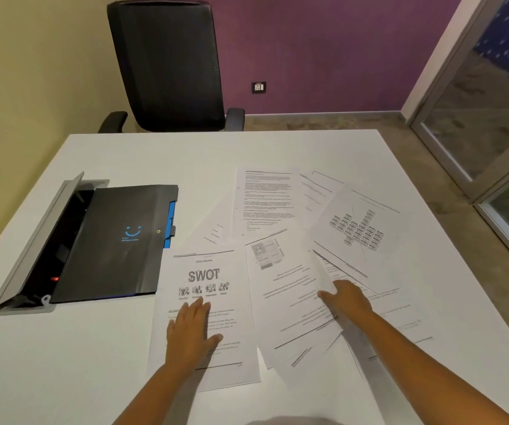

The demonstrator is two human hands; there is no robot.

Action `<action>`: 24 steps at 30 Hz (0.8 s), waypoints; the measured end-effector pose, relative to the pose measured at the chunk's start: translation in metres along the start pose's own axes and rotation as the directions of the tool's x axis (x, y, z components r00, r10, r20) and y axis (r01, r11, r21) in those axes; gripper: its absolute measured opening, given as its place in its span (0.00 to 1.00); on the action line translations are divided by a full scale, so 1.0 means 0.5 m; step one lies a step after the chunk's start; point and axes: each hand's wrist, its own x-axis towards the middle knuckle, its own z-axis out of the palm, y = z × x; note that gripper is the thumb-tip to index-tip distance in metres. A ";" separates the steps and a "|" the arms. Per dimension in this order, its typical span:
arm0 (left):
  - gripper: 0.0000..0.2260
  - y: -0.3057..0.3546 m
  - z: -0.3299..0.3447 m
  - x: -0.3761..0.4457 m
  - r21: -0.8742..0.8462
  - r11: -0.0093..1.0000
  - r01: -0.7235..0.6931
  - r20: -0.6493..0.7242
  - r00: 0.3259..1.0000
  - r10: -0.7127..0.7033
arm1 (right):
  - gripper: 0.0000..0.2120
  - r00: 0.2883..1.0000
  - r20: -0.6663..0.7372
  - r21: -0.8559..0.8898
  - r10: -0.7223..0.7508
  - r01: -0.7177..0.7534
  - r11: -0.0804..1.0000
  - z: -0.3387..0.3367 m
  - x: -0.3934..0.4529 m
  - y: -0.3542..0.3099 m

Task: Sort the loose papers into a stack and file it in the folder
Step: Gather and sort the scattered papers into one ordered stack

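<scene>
Several loose printed sheets lie scattered over the white table (155, 154). Nearest me on the left is a sheet headed SWOT (213, 265); my left hand (190, 331) rests flat on its lower half with straight fingers. To its right a sheet with a small picture (281, 280) overlaps others. My right hand (346, 299) lies palm down on those overlapping sheets, fingers extended. Farther back are a dense text page (264, 200) and a diagram page (359, 228). A shut black folder (115, 240) with a blue smiley and blue tabs lies to the left.
The folder partly covers an open cable box (47, 237) set into the table, with a red light inside and a cable running off left. A black office chair (170, 65) stands behind the far table edge. A glass door is at the right.
</scene>
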 end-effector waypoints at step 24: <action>0.16 0.195 -0.120 0.027 -0.911 0.100 0.401 0.409 0.909 0.075 | 0.19 0.980 -0.134 0.842 0.147 0.034 0.539 -0.048 -0.035 -0.073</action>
